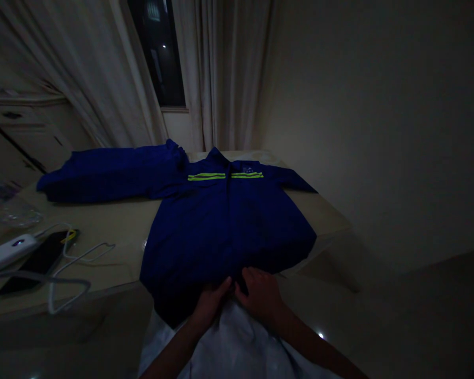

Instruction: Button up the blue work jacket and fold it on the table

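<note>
our left hand (pixel 212 301) and right hand (pixel 260 292) at near hem of blue jacket (pixel 197 226), can't tell if our fingers grip, jacket front-up on table (pixel 114 223)

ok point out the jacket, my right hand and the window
jacket (pixel 229 223): head view, middle of its front
right hand (pixel 260 292): head view, back of the hand
window (pixel 163 66): head view, dark pane between the curtains

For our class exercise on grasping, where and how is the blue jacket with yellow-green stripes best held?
Probably the hem, pinched from the near side: the jacket lies spread, collar pointing away, and its lower part appears to overhang the table where the left hand and right hand meet it.
</note>
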Tool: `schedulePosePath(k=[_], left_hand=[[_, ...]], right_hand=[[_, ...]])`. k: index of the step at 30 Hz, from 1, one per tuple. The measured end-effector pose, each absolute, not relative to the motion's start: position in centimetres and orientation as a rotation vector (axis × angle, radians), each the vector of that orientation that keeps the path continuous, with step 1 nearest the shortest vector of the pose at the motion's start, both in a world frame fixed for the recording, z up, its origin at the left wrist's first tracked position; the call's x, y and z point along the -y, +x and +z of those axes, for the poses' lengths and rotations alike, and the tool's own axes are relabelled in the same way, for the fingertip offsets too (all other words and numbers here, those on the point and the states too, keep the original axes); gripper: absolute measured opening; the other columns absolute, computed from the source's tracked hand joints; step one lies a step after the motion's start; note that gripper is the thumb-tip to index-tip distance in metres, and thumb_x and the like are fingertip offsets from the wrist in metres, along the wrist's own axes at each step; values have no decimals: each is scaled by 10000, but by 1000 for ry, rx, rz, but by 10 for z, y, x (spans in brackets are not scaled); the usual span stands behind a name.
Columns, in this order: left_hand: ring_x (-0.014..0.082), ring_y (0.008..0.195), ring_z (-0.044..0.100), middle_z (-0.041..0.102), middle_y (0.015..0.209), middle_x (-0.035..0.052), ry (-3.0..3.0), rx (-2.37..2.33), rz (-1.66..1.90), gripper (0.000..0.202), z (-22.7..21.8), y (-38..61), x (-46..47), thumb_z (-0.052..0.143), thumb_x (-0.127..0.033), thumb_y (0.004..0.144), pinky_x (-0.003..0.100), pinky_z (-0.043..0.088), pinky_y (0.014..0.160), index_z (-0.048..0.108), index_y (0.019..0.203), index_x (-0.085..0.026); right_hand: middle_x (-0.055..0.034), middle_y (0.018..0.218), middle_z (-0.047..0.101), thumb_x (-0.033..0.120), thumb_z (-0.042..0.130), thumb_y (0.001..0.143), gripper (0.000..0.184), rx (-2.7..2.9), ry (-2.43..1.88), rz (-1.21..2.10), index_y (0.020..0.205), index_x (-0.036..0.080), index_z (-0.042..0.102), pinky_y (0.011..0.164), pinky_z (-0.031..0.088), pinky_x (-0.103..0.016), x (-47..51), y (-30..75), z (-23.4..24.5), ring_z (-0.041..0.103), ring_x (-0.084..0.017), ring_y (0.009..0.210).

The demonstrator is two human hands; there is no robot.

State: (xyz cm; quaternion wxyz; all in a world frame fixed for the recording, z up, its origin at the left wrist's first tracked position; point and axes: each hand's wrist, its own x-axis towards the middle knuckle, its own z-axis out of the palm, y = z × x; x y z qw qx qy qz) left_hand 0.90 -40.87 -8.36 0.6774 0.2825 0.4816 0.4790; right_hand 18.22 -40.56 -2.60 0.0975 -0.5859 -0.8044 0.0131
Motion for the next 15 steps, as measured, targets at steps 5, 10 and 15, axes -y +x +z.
schedulePosePath(k=[5, 10, 15], left_hand=[[393, 1097, 719, 801, 1024, 187, 776, -1193, 917, 680, -78, 7, 409, 853, -716, 623, 480, 538, 1022, 810, 920, -105], [351, 1129, 704, 799, 1066, 170, 866, -1224, 966, 657, -72, 9, 410, 815, -708, 674, 439, 524, 1044, 808, 1014, -146], [349, 1135, 696, 799, 1023, 157, 980, -1253, 962, 660, -69, 9, 410, 745, -727, 736, 449, 501, 1066, 805, 1062, -155]], right_hand=[[-35, 837, 714, 331, 651, 902, 116, 2348, -1651, -45, 876, 218, 646, 684, 355, -332, 409, 181, -34, 660, -202, 746], [-31, 825, 699, 348, 659, 885, 128, 2273, -1547, -173, 875, 222, 640, 717, 353, -339, 411, 184, -43, 630, -199, 755], [-17, 794, 680, 252, 636, 894, 64, 2247, -1474, -236, 838, 228, 618, 730, 342, -344, 411, 185, -46, 603, -188, 735]])
